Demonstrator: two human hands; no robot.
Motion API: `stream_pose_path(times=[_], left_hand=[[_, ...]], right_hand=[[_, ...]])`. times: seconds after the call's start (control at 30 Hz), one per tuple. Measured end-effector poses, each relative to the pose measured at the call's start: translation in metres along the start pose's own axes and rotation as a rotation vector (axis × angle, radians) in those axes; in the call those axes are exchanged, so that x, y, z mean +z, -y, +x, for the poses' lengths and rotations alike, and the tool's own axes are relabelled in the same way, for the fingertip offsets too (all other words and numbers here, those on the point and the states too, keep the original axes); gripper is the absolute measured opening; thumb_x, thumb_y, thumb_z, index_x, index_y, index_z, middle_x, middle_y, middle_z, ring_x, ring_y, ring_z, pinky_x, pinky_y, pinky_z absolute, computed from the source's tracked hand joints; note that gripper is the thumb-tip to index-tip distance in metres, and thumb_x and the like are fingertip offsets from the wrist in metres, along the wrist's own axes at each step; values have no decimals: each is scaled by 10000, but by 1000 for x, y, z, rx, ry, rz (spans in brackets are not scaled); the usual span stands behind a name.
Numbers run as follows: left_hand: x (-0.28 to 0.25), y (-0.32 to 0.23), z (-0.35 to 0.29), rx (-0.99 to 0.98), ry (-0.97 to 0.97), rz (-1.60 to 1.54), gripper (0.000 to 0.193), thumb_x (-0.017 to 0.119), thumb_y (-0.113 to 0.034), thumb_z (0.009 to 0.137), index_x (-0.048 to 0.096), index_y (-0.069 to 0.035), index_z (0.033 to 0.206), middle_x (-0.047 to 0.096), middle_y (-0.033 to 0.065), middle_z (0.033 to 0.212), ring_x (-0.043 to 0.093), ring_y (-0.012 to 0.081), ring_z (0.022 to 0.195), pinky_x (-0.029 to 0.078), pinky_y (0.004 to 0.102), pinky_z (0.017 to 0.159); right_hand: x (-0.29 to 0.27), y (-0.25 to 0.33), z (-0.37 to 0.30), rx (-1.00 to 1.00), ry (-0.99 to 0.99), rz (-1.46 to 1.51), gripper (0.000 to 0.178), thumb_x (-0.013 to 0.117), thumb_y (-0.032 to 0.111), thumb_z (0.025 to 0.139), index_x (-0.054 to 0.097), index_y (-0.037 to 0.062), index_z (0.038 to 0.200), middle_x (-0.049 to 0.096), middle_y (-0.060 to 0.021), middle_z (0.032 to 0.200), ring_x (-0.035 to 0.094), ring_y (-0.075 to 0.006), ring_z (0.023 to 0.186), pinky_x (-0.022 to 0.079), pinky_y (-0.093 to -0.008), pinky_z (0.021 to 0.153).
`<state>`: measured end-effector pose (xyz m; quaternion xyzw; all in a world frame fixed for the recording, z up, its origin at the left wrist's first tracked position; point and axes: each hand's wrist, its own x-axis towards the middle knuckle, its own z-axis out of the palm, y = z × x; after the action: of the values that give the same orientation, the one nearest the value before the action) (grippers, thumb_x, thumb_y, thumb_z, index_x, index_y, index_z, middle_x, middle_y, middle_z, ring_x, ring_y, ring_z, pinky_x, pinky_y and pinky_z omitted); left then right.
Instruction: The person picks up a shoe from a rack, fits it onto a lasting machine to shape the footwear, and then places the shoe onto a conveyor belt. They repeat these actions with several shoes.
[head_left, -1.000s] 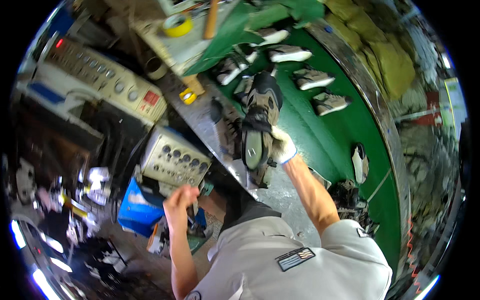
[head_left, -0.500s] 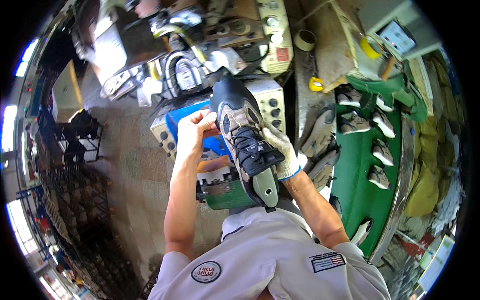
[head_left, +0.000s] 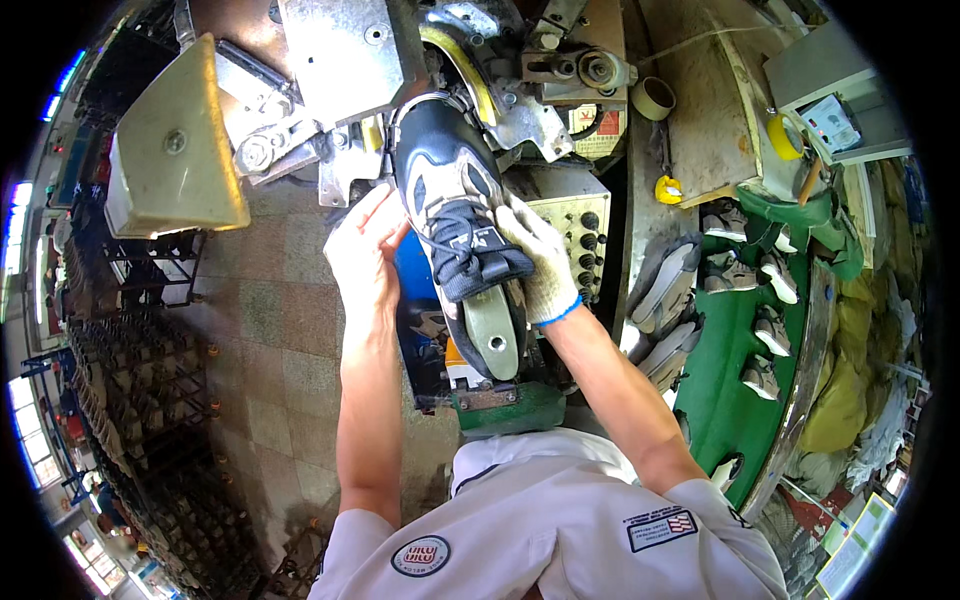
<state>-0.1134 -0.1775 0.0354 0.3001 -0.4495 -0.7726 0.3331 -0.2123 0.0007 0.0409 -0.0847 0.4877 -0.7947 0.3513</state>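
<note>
A black and grey-brown shoe upper [head_left: 452, 180] sits on a grey-green shoe last [head_left: 492, 335], its toe pointing away from me into the machine [head_left: 350, 60]. Dark laces and a black tongue lie over its middle. My right hand [head_left: 538, 255], in a white knit glove with a blue cuff, is closed around the shoe's right side. On the left, my bare left hand [head_left: 365, 250] has its fingers bent against the shoe's edge near the toe; the fingertips are partly hidden. The toe meets the machine's curved yellow-edged metal jaws, and the shoe's underside is hidden.
On the right, several shoes [head_left: 768, 330] lie on a green conveyor belt [head_left: 715, 360]. Larger shoe parts [head_left: 668, 285] rest on a ledge beside it. A control panel with black knobs [head_left: 580, 235] stands right of the shoe. A pale box-shaped cover [head_left: 170, 160] juts out at left.
Both hands have carried the shoe forward, so its toe is now at the machine's jaws. My view has shifted, and the machine appears larger and closer.
</note>
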Motion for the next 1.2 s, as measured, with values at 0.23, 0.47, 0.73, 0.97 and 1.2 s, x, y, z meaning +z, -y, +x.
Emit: stream_pose_path(times=[0.23, 0.47, 0.73, 0.97, 1.2], left_hand=[[-9, 18, 2, -110, -37, 59, 347, 652, -51, 909, 629, 80, 1229, 704, 100, 1035, 564, 74, 706, 467, 208, 630], [17, 42, -41, -411, -35, -159, 520, 449, -512, 1051, 676, -46, 1092, 701, 32, 943, 648, 123, 829, 529, 294, 759], [-8, 76, -25, -322, 6, -75, 532, 429, -512, 1059, 668, -41, 1121, 686, 9, 936, 630, 107, 817, 517, 273, 742], [-30, 87, -6, -42, 159, 233, 286, 468, -231, 1067, 642, -11, 1119, 676, 30, 926, 588, 92, 838, 489, 263, 775], [-19, 72, -10, -144, 49, 222, 407, 455, -332, 1089, 675, -23, 943, 630, -43, 808, 533, 44, 720, 460, 238, 661]], right_hand=[[11, -34, 21, 25, -29, 263, 373, 649, 155, 979, 611, -5, 1314, 685, -53, 1163, 629, -121, 1015, 503, -266, 910], [7, -38, 25, 39, -84, 166, 284, 648, 239, 991, 699, -3, 1131, 707, -30, 1009, 646, -85, 867, 512, -238, 775], [9, -51, 30, 40, -134, 183, 289, 649, 245, 991, 702, -14, 1107, 709, -41, 976, 653, -86, 820, 523, -240, 730], [12, -72, 40, 9, -197, 192, 269, 604, 243, 1017, 708, -4, 1043, 708, -35, 931, 644, -82, 768, 520, -237, 679], [26, -58, 34, -89, -238, 43, 325, 580, 263, 1030, 723, -24, 973, 699, -18, 833, 601, -60, 698, 480, -226, 613]])
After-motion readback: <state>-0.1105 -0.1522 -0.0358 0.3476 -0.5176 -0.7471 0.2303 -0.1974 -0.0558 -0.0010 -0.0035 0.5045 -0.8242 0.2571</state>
